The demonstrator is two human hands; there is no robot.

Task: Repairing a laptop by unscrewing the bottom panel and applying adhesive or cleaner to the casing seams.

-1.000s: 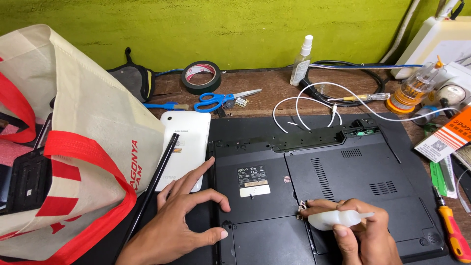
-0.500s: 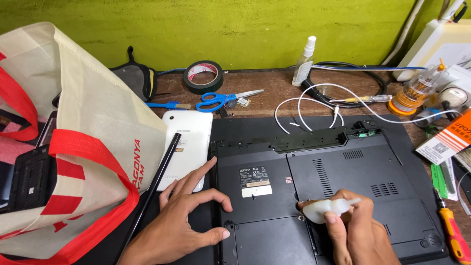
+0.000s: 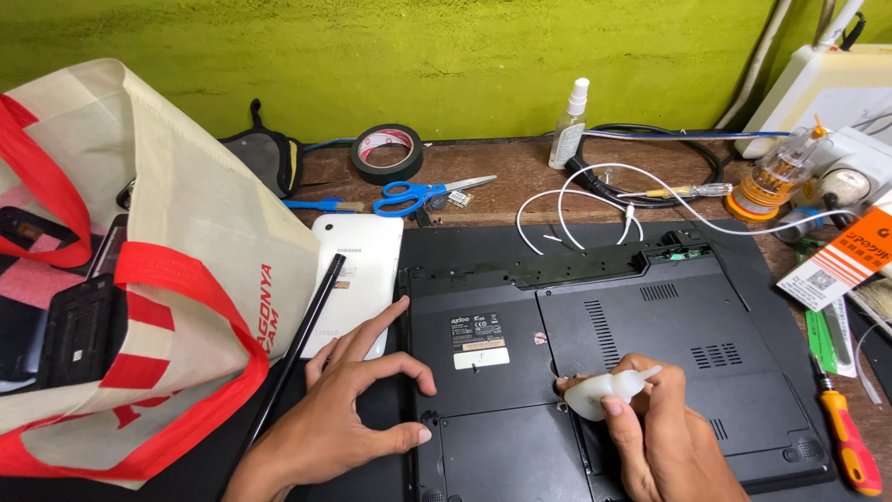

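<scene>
While the left hand [image 3: 348,409] stays spread flat, fingers apart, on the upturned black laptop [image 3: 669,325] at its 9 o'clock edge, the right hand [image 3: 655,423] is clamped on a small white squeeze bottle [image 3: 604,392]. Since a second ago the bottle has swung round, its nozzle now aimed toward 2 o'clock. At 11 o'clock of the left hand lies a white phone [image 3: 358,270].

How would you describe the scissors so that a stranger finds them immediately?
Start at the black laptop lying upside down on the wooden bench. Just behind its rear left corner, beside the roll of black tape, lie the scissors. Their bright blue handles set them apart.
</scene>
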